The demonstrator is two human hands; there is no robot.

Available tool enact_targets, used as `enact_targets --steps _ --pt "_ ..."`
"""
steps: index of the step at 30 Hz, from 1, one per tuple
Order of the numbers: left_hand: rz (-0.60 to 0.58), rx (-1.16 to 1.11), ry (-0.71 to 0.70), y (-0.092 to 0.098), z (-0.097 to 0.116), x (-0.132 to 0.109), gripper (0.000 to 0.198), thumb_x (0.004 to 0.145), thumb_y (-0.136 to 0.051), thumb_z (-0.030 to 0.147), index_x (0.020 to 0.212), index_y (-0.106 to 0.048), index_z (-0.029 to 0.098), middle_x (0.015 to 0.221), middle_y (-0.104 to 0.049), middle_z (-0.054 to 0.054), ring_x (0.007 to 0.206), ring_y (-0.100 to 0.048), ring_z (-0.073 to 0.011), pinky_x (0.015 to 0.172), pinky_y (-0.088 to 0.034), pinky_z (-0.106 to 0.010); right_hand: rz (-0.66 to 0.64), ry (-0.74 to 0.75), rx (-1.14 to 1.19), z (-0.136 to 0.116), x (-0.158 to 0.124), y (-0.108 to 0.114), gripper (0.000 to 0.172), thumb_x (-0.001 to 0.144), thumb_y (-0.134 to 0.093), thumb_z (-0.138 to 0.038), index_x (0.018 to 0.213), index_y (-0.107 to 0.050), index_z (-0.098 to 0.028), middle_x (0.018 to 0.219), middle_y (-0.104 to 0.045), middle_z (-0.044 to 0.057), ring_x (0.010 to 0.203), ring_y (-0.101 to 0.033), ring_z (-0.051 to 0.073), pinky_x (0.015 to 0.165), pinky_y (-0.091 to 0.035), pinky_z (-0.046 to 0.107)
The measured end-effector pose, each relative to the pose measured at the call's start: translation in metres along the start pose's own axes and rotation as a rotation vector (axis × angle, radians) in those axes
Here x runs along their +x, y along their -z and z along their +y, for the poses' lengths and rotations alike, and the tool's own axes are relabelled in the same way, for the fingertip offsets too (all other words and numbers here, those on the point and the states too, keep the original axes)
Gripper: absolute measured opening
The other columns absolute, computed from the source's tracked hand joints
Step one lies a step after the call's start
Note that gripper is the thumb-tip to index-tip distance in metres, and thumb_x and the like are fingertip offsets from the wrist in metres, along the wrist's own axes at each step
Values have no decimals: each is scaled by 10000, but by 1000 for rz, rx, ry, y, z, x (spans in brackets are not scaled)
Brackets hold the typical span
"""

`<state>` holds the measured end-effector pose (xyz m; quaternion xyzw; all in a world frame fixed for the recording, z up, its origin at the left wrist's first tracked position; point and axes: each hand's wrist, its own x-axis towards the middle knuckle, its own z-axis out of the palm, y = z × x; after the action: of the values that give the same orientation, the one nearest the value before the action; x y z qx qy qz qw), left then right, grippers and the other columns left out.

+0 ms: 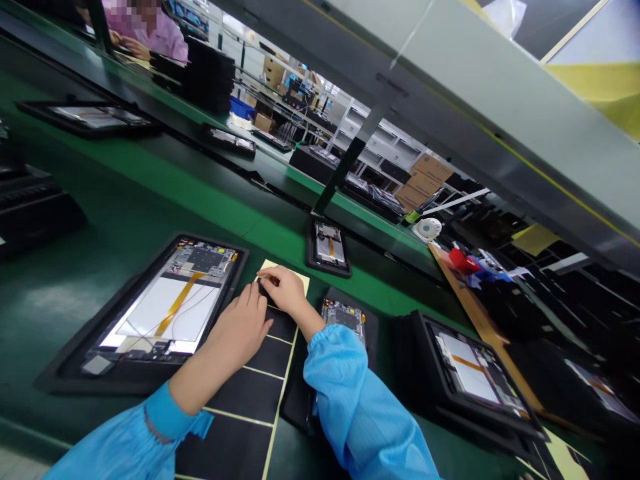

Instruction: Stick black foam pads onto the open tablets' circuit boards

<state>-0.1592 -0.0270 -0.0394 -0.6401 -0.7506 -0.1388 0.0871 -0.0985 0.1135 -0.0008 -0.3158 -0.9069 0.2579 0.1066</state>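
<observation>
A yellow backing sheet (pixel 274 440) carrying several black rectangular stickers (pixel 260 393) lies on the green bench in front of me. My right hand (pixel 287 290) is pinched at the sheet's far end, with the edge of a black sticker at its fingertips. Beside it, my left hand (pixel 243 327) lies on the sheet with fingers stretched forward, their tips by that same sticker. Left of the sheet, an opened tablet (pixel 193 293) rests in a black foam tray (pixel 65 360), its circuit board, white battery and orange tape showing. Another opened tablet (pixel 345 317) is partly hidden behind my right sleeve.
A smaller tray with a tablet (pixel 330 247) sits further back. Stacked black trays (pixel 470 373) stand at the right, and more dark trays (pixel 35 207) at the left. A slanted metal post (pixel 345 167) rises behind the bench. Across the line sits a person in pink (pixel 165 37).
</observation>
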Motion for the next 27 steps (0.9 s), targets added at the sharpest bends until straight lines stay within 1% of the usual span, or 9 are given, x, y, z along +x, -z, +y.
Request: enact_targets --steps 8,13,15,17,21,27 --pt "23 -54 9 -1 -2 0 352 981 -524 282 1185 -633 16 1385 -590 -341 1326 -570 -424 1046 -518 -518 7 -20 17 0 0 -1 179 927 -690 -165 1008 -808 -272 1016 -781 -6 876 -690 161 794 -510 267" --pt "29 -84 -4 1 -9 2 277 948 -581 307 1099 -635 81 1307 -641 -281 1282 -594 -394 1036 -528 -507 15 -41 17 -2 0 -2 179 936 -698 -196 1053 -807 -277 1016 -784 -3 869 -692 166 785 -505 271" --pt "26 -84 -14 1 -12 3 295 932 -610 329 1099 -633 87 1342 -627 -282 1326 -566 -400 1065 -513 -511 22 -50 18 -3 1 -2 176 933 -705 -200 1051 -808 -280 1014 -785 -4 877 -693 169 789 -502 274" --pt "21 -80 -22 0 -14 4 325 928 -623 353 1111 -633 84 1375 -612 -290 1357 -548 -406 1088 -499 -514 28 -56 24 -4 0 -3 157 926 -709 -192 1010 -811 -278 994 -786 -7 884 -693 170 788 -499 272" --pt "0 -72 -33 0 -16 6 342 924 -632 366 1104 -646 76 1350 -633 -299 1318 -582 -410 1086 -496 -515 35 -64 40 -4 -1 -4 136 915 -706 -181 930 -809 -267 954 -781 -11 872 -690 172 767 -495 270" --pt "-28 -53 -27 5 -13 7 373 924 -644 351 1145 -658 52 1376 -616 -318 1311 -589 -419 1078 -500 -524 51 -69 60 -1 0 -6 174 918 -688 -169 1003 -806 -264 987 -777 -5 860 -678 164 778 -488 270"
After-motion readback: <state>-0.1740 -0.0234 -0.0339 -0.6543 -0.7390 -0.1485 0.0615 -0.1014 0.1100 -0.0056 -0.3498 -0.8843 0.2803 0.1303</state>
